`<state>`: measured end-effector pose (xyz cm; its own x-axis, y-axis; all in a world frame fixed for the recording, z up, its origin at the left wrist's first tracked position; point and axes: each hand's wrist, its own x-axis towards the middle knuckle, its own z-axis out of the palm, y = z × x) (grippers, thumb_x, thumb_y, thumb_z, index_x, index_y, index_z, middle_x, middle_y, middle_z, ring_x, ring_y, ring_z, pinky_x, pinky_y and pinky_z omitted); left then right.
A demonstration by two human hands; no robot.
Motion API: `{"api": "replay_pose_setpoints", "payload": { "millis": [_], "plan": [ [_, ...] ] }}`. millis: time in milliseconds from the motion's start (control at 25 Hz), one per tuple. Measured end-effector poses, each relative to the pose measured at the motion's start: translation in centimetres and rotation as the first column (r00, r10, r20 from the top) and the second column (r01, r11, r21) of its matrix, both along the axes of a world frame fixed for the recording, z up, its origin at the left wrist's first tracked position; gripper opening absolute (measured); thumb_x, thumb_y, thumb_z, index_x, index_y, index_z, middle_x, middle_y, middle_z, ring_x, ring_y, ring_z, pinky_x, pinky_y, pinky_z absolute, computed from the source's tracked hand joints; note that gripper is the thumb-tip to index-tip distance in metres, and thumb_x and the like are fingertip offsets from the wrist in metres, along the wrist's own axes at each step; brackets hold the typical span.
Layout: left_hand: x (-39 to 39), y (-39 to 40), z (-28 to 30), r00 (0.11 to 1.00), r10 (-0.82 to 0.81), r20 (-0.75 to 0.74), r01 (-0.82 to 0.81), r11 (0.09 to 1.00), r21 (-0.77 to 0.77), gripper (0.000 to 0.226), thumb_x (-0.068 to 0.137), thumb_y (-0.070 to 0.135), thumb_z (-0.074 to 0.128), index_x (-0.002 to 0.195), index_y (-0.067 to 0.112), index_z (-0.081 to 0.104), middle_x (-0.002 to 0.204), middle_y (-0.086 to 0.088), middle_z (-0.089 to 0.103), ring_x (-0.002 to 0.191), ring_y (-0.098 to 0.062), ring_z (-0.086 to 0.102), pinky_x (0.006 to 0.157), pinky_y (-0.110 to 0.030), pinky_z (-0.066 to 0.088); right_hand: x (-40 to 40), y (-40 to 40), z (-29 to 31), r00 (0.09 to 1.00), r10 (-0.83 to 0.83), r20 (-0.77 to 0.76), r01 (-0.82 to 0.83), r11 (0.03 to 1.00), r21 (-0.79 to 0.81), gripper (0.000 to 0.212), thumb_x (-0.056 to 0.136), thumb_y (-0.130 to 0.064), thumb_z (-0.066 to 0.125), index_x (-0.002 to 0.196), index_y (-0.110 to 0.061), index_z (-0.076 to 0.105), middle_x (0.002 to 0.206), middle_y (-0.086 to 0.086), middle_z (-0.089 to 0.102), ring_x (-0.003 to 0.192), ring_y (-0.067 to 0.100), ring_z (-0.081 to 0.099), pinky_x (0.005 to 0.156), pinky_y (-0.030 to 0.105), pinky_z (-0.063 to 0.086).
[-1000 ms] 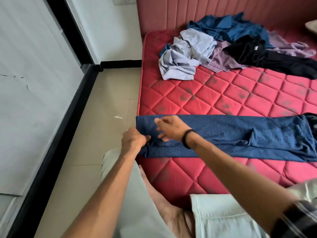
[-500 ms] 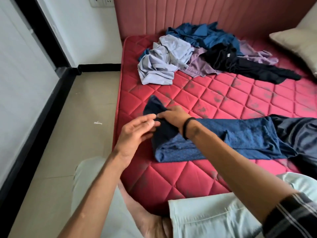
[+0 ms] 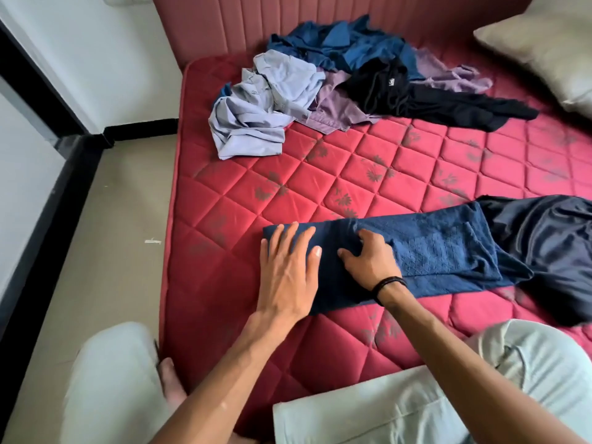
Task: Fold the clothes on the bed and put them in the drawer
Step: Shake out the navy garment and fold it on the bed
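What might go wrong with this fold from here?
The blue garment is bunched near the right hand, so wrinkles may get folded in. Its right end lies against a dark garment, which could be dragged along. The left hand only presses flat; the fold might spring open once released.

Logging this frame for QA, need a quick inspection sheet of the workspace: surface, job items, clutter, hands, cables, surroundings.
Surface: red quilted mattress, bare, with a faded flower print.
Job's things: blue textured garment laid flat near the front edge, its left end folded over; dark satin garment beside it on the right; unfolded pile near the headboard.
Clutter: beige pillow at the far right.
Hands: left hand presses flat on the folded end, fingers straight; right hand rests on the blue garment with bent fingers, grip unclear.
Cables: nothing seen.
Surroundings: tiled floor, white wall, padded pink headboard. Drawer not in view.
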<state>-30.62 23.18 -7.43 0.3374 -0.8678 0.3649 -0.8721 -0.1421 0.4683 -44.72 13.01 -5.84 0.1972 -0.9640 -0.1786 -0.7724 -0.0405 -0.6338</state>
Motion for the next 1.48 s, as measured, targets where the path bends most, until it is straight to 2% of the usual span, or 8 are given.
{"api": "replay_pose_setpoints", "payload": {
  "millis": [400,760,960,1040,1120,1200,1320,1480],
  "plan": [
    [-3.3,-3.6,-3.6,0.974,0.017,0.226,-0.081,0.958,0.277,0.073,0.1,0.068,0.025,0.16,0.027,0.033,0.169,-0.008,0.025,0.157,-0.032,0.017,0.121,-0.066,0.005,-10.9,-4.0,1.4,0.959,-0.237,-0.156,0.206,0.96,-0.191,0.033,0.083,-0.046,0.072,0.108,-0.024,0.066,0.115,0.012,0.065,0.11,0.036,0.063,0.089,0.044,0.052],
    [-7.8,-4.9,-4.8,0.92,-0.225,0.322,0.121,0.942,0.312,0.082,0.099,0.073,0.024,0.162,0.021,0.026,0.172,-0.008,0.012,0.159,-0.027,0.01,0.122,-0.064,0.011,-17.9,-5.6,1.4,0.721,-0.648,-0.245,0.678,0.734,0.051,0.102,0.072,-0.059,0.084,0.14,0.002,0.037,0.146,0.033,0.034,0.133,0.051,0.038,0.111,0.05,0.033],
    [-7.8,-4.9,-3.8,0.955,-0.229,0.188,0.157,0.929,0.335,0.087,0.096,0.076,0.002,0.162,0.025,0.027,0.172,-0.003,0.014,0.159,-0.023,0.01,0.126,-0.057,0.005,-17.6,-6.2,1.8,0.772,-0.631,-0.08,0.635,0.756,0.162,0.08,0.047,-0.055,0.085,0.11,-0.01,0.068,0.117,0.021,0.07,0.105,0.038,0.069,0.091,0.046,0.058],
    [-7.1,-4.8,-1.8,0.97,-0.186,-0.156,0.227,0.925,0.306,0.088,0.095,0.078,0.003,0.16,0.027,0.033,0.17,0.003,0.022,0.158,-0.016,0.014,0.127,-0.045,0.007,-16.1,-5.3,3.4,0.788,-0.611,-0.079,0.615,0.787,0.042,0.048,0.061,-0.045,0.078,0.097,-0.013,0.071,0.107,0.021,0.072,0.1,0.04,0.069,0.086,0.044,0.056],
    [-5.9,-4.9,1.4,0.777,-0.044,-0.628,0.245,0.94,0.238,0.067,0.105,0.063,0.022,0.15,0.021,0.05,0.158,0.0,0.046,0.149,-0.016,0.037,0.122,-0.037,0.024,-13.8,-4.2,5.8,0.819,-0.567,-0.092,0.552,0.821,-0.144,0.036,0.068,-0.041,0.073,0.092,-0.014,0.067,0.102,0.022,0.07,0.098,0.045,0.068,0.083,0.045,0.054],
    [-4.2,-4.7,3.5,0.276,0.106,-0.955,0.109,0.984,0.141,0.064,0.106,0.06,0.028,0.14,0.015,0.058,0.142,-0.008,0.062,0.131,-0.023,0.058,0.11,-0.039,0.043,-10.3,-2.2,8.5,0.88,-0.441,-0.174,0.371,0.869,-0.327,0.035,0.072,-0.039,0.073,0.097,-0.016,0.067,0.1,0.022,0.07,0.095,0.046,0.068,0.078,0.044,0.053],
    [-1.7,-2.8,3.8,-0.358,0.121,-0.926,0.023,0.992,0.12,0.085,0.089,0.082,0.039,0.134,0.013,0.061,0.125,-0.02,0.07,0.116,-0.035,0.067,0.106,-0.051,0.049,-4.1,1.9,10.2,0.925,-0.099,-0.367,-0.078,0.895,-0.438,0.033,0.079,-0.042,0.067,0.105,-0.02,0.063,0.098,0.011,0.072,0.091,0.041,0.069,0.067,0.04,0.048],
    [0.9,0.1,2.3,-0.671,0.019,-0.742,0.063,0.998,-0.031,0.105,0.076,0.086,0.059,0.143,0.005,0.055,0.13,-0.022,0.065,0.122,-0.038,0.062,0.114,-0.053,0.04,0.7,5.4,7.3,0.876,0.384,-0.291,-0.413,0.91,-0.043,0.057,0.071,-0.075,0.067,0.105,-0.03,0.068,0.099,-0.005,0.072,0.095,0.025,0.069,0.079,0.04,0.057]
  ]
}}
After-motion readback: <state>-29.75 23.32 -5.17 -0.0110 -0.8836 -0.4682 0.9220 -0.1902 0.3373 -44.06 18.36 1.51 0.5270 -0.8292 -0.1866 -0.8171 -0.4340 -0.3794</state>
